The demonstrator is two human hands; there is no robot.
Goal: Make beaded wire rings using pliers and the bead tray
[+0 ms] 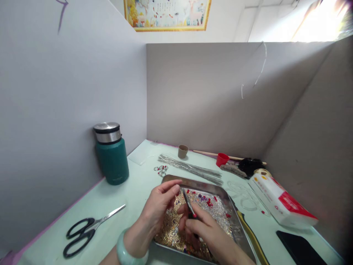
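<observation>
My left hand (162, 197), with a pale green bangle at the wrist, is over the left part of a metal tray (198, 183). Its thumb and index finger are pinched together, and what they hold is too small to make out. Wrapped in the fingers of my right hand (202, 226) is a slim metal tool (186, 198) with a dark, red-marked handle. The tool's tip points up and lies close to the left fingertips. Gold, clear, red and purple beads (217, 211) fill the tray below both hands.
Black-handled scissors (92, 226) and a green bottle (112, 160) stand or lie at left. Behind the tray are wires (190, 168), small beaded rings (161, 170), a brown cup (183, 151) and a red cup (222, 159). At right are a tissue pack (281, 200) and a black phone (300, 248).
</observation>
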